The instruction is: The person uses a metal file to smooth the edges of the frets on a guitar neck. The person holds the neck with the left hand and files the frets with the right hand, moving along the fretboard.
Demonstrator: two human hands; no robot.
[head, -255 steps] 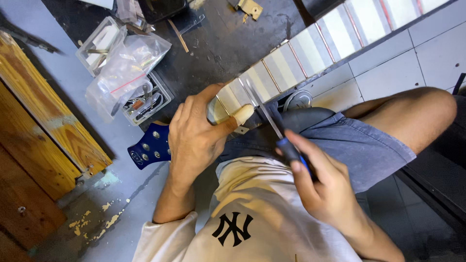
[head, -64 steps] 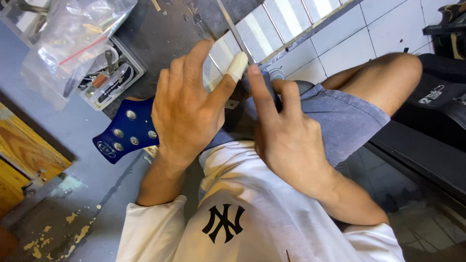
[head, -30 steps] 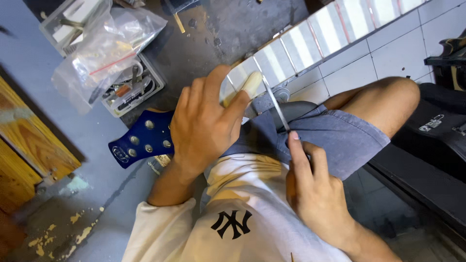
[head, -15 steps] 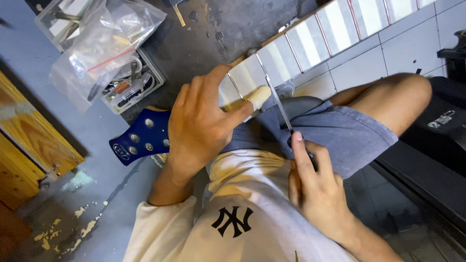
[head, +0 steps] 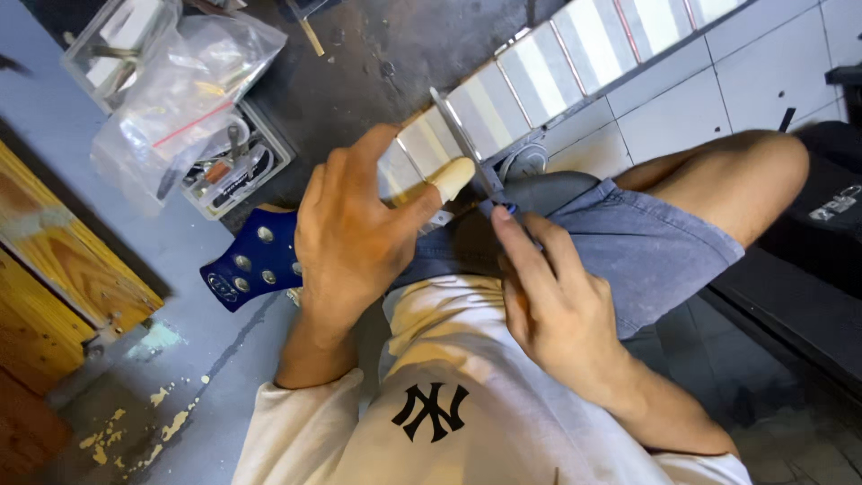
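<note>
Left hand (head: 355,238) clamped over guitar neck (head: 539,76) near the nut end, fingers wrapped across the fretboard, taped thumb (head: 449,178) pressed beside a thin metal file (head: 462,135). Right hand (head: 548,301) closed in a grip on the file's dark handle, index finger stretched along it, blade laid crosswise on a fret. Neck resting across the lap on denim shorts (head: 628,242), blue headstock (head: 247,265) with tuner posts sticking out past the left wrist, over the grey floor (head: 117,386). Fretboard masked with pale tape strips between frets along the whole visible length, so masking looks done; fret work judged under way at the low frets only, the rest up the neck likely still to go. No way to tell from here which frets are already dressed. Containers: open clear plastic box (head: 238,166) on the dark surface (head: 377,54), holding small tools and cables; crumpled clear plastic bag (head: 180,99) lying partly over it, contents unclear; second clear box (head: 117,36) behind, with something white inside.
</note>
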